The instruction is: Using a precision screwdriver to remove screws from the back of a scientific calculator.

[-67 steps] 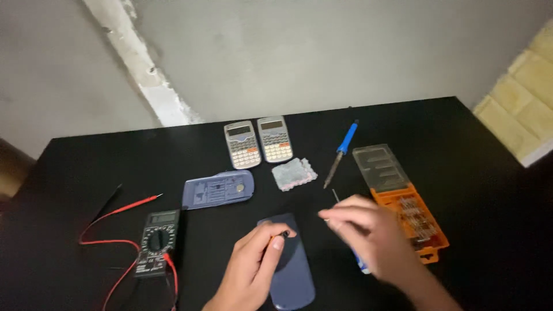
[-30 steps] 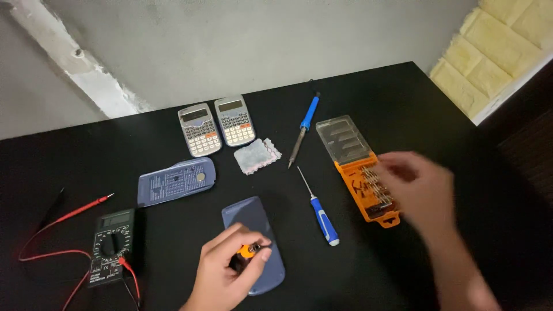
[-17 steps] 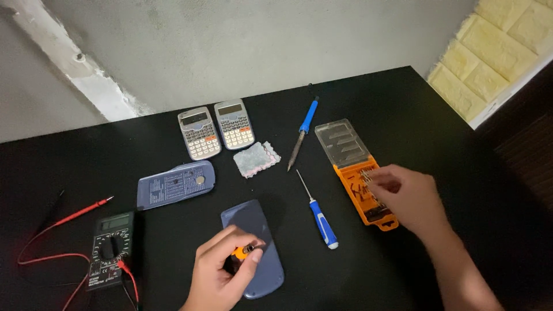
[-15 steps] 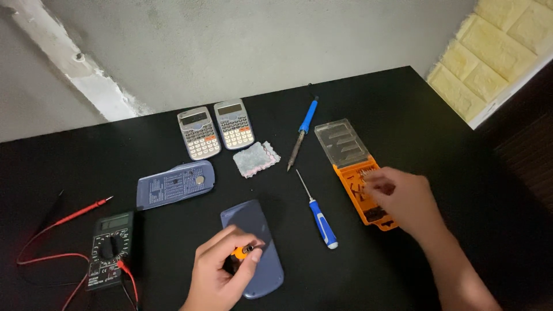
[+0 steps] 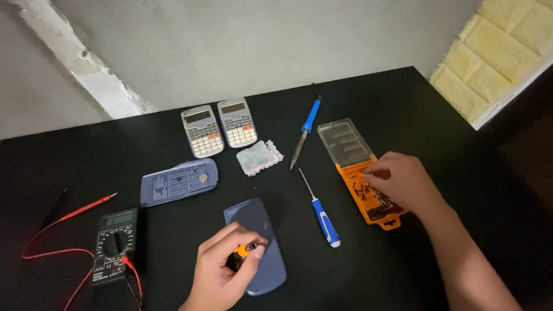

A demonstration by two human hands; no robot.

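My left hand [image 5: 222, 270] is closed around a small orange-tipped screwdriver handle [image 5: 246, 250], resting over a blue-grey calculator body [image 5: 259, 236] that lies face down near the table's front. My right hand [image 5: 400, 183] rests on the orange bit case [image 5: 368, 198], fingertips among the bits in its tray; whether it grips one is hidden. The case's clear lid [image 5: 344, 142] lies folded open behind it. A blue-handled screwdriver [image 5: 321, 214] lies between the two hands.
On the black table [image 5: 449, 115]: two grey calculators [image 5: 219, 125] side by side at the back, a soldering iron with blue handle [image 5: 305, 129], a small pale cloth [image 5: 259, 156], a blue-grey calculator cover [image 5: 180, 181], and a multimeter [image 5: 114, 245] with red leads at the left.
My right hand let go of the blue-handled screwdriver, which now lies on the table, and moved right onto the orange bit case. My left hand stayed on the calculator body holding the small handle.
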